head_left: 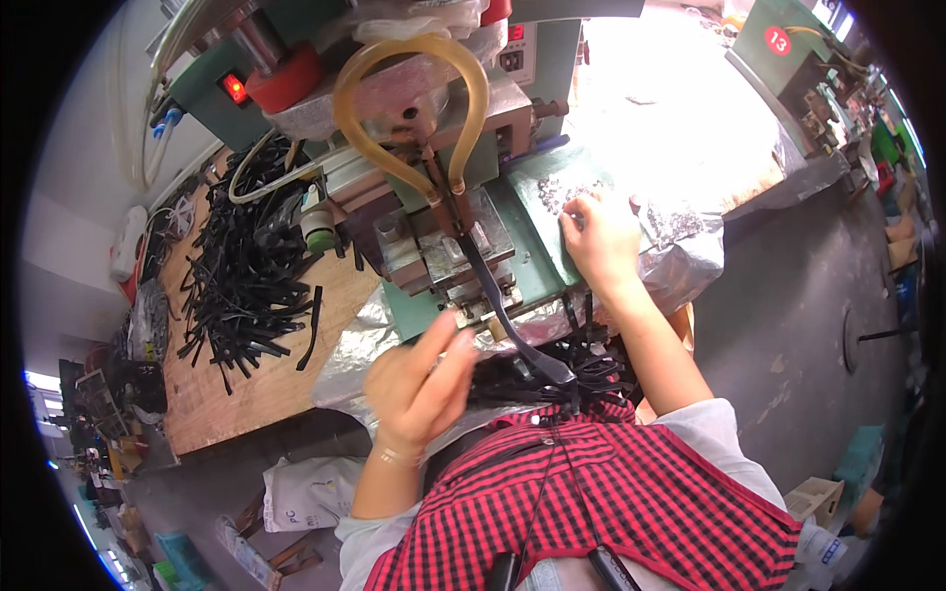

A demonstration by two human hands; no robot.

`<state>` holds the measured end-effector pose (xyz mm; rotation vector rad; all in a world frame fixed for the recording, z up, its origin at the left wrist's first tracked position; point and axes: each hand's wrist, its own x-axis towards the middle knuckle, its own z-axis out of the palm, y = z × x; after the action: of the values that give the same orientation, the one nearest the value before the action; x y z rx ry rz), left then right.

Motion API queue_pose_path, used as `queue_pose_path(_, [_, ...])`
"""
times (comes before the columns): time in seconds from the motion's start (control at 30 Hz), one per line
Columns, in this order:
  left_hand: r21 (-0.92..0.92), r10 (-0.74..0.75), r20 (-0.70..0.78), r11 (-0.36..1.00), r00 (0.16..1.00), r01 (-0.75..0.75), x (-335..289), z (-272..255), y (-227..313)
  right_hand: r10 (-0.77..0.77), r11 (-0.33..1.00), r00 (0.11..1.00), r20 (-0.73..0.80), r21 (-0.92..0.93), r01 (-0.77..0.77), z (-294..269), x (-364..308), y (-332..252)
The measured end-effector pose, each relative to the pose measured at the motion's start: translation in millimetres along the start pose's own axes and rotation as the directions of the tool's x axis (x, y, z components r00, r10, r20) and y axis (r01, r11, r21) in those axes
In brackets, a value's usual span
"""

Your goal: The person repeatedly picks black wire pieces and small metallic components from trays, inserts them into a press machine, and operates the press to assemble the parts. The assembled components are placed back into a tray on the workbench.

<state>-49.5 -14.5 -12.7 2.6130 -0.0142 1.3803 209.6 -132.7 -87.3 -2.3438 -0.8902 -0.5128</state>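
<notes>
A black eyeglass temple (pixel 514 340) is set with its far end in the machine's clamp (pixel 448 258), and its wide end hangs out toward me. Close to the left of it is my left hand (pixel 419 389), blurred, with fingers stretched out and nothing visible in them. My right hand (pixel 603 241) is at the green machine bed, fingers curled into a pinch beside a scatter of tiny metal parts (pixel 564 189). What its fingertips hold, if anything, is hidden. A bent amber hose (pixel 345 108) loops above the clamp.
A large heap of black temples (pixel 246 266) covers part of the wooden table (pixel 217 414) at left. More dark temples (pixel 601 369) lie in front of my apron. Foil (pixel 355 360) wraps the bench edge. Another green machine (pixel 783 49) stands far right.
</notes>
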Motion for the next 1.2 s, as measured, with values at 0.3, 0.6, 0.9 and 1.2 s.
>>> queue_pose_path(0.3, [0.35,-0.427,-0.543,0.668,0.723,0.657,-36,-130,-93,0.099,0.948,0.995,-0.001,0.304,-0.094,-16,-8,17])
queue_pose_path(0.6, [0.702,-0.723,-0.139,0.41,0.677,0.582,-137,-31,-152,0.056,0.921,0.997,-0.061,0.388,-0.028,-14,-14,13])
queue_pose_path(0.9, [-0.356,-0.89,-0.194,0.456,0.412,0.816,-134,-53,-166,0.122,0.955,0.972,-0.2,0.291,-0.06,-58,-54,48])
queue_pose_path(1.2, [-0.359,-0.879,-0.267,0.471,0.395,0.806,-58,-8,-141,-0.185,0.701,0.97,-0.156,0.671,0.241,-64,21,-73])
